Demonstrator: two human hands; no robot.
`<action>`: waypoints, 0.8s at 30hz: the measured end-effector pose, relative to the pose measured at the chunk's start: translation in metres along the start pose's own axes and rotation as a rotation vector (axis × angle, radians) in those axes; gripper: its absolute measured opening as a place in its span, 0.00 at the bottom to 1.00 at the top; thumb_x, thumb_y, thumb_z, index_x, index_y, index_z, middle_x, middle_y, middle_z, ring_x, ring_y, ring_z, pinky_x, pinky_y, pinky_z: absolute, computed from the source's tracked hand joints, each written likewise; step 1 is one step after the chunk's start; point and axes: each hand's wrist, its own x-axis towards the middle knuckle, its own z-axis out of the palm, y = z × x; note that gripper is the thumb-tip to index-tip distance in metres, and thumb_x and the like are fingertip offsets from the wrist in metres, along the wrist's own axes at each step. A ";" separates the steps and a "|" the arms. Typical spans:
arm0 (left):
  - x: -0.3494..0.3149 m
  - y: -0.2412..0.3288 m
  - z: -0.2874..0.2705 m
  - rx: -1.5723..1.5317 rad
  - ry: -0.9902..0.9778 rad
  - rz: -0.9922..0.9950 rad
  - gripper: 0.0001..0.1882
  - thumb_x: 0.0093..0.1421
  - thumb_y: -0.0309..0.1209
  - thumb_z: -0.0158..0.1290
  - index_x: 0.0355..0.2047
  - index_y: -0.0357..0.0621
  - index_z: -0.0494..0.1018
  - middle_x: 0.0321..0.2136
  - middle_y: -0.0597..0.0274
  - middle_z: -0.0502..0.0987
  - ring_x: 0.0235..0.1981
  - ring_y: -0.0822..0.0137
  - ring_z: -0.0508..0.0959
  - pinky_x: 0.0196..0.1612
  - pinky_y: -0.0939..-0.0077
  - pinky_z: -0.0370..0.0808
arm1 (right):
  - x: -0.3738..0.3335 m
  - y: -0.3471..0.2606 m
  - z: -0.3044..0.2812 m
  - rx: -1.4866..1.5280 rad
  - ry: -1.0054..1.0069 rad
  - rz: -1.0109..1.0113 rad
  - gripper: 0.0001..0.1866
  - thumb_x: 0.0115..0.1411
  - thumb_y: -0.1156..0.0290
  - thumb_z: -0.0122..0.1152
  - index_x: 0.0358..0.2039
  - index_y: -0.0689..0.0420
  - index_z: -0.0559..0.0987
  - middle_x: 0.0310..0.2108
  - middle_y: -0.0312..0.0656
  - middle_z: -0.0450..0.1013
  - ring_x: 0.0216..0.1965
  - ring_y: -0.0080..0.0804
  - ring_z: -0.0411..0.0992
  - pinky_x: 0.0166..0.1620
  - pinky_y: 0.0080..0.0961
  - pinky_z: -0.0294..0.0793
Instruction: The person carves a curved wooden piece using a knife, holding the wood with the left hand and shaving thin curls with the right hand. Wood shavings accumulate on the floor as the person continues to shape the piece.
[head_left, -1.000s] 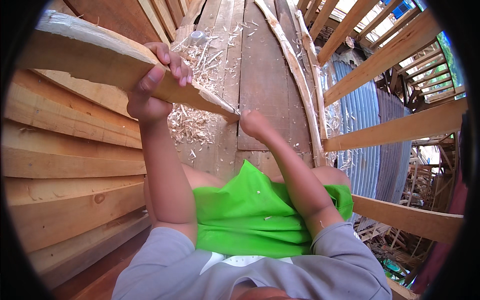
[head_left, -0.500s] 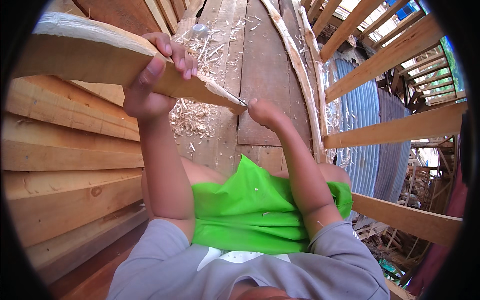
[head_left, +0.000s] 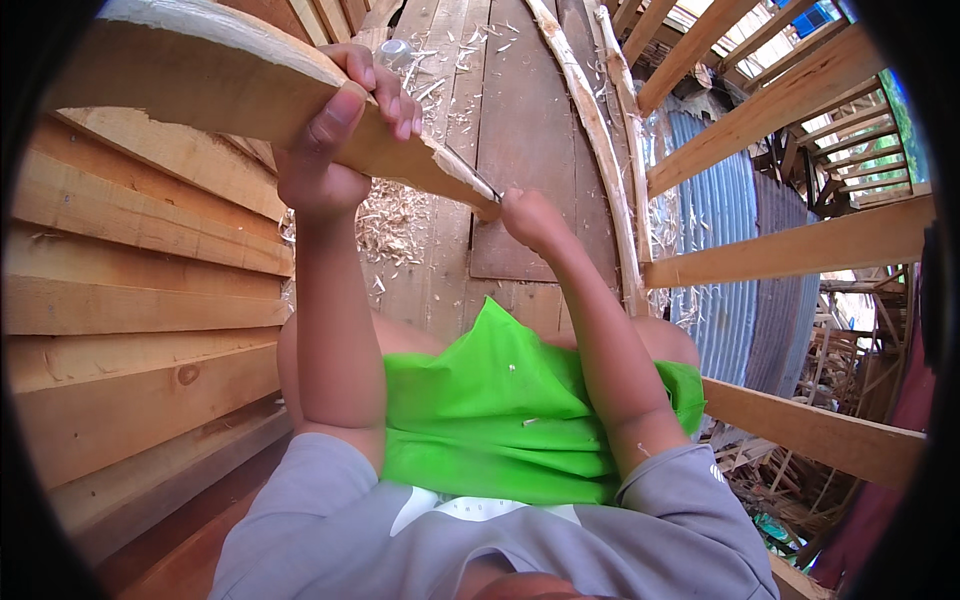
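My left hand (head_left: pixel 335 135) is closed round a long curved piece of wood (head_left: pixel 190 90), thumb on the near face and fingers over the far edge. The wood slants from the upper left down to a narrow end near the middle. My right hand (head_left: pixel 535 218) is a fist just beyond that end, gripping a knife (head_left: pixel 482 180). Only a thin dark strip of its blade shows, lying along the wood's pale, shaved upper edge; the handle is hidden in my fingers. A bright green cloth (head_left: pixel 490 400) covers my lap.
Curled wood shavings (head_left: pixel 395 220) litter the plank floor (head_left: pixel 445 235). A clear cup-like container (head_left: pixel 395 52) stands beyond my left hand. Stacked boards (head_left: pixel 150 305) rise at the left. On the right are a pale peeled pole (head_left: pixel 590 110), wooden railing bars (head_left: pixel 790 240) and corrugated metal sheets (head_left: pixel 715 220).
My left hand and the wood have shifted slightly right and away from me. The right fist and knife have moved slightly away too, staying at the wood's narrow end.
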 end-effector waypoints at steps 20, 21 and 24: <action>-0.001 0.003 0.009 -0.037 0.067 -0.026 0.18 0.57 0.36 0.61 0.37 0.36 0.68 0.24 0.56 0.72 0.26 0.65 0.73 0.33 0.70 0.73 | 0.010 0.038 0.019 0.038 0.085 0.009 0.26 0.64 0.58 0.33 0.22 0.65 0.71 0.21 0.52 0.69 0.20 0.42 0.67 0.25 0.42 0.68; 0.000 0.003 0.012 -0.049 0.076 -0.013 0.16 0.57 0.35 0.60 0.35 0.36 0.68 0.24 0.56 0.72 0.25 0.66 0.73 0.32 0.72 0.73 | 0.018 0.060 0.033 0.013 0.175 -0.086 0.27 0.64 0.56 0.32 0.19 0.64 0.69 0.16 0.48 0.67 0.15 0.37 0.65 0.20 0.40 0.66; -0.001 -0.002 0.011 -0.044 0.081 -0.013 0.15 0.57 0.33 0.60 0.35 0.36 0.68 0.24 0.57 0.71 0.25 0.65 0.74 0.31 0.71 0.73 | 0.051 0.106 0.062 0.002 0.349 -0.165 0.27 0.64 0.54 0.32 0.17 0.61 0.67 0.13 0.41 0.63 0.12 0.32 0.59 0.17 0.36 0.61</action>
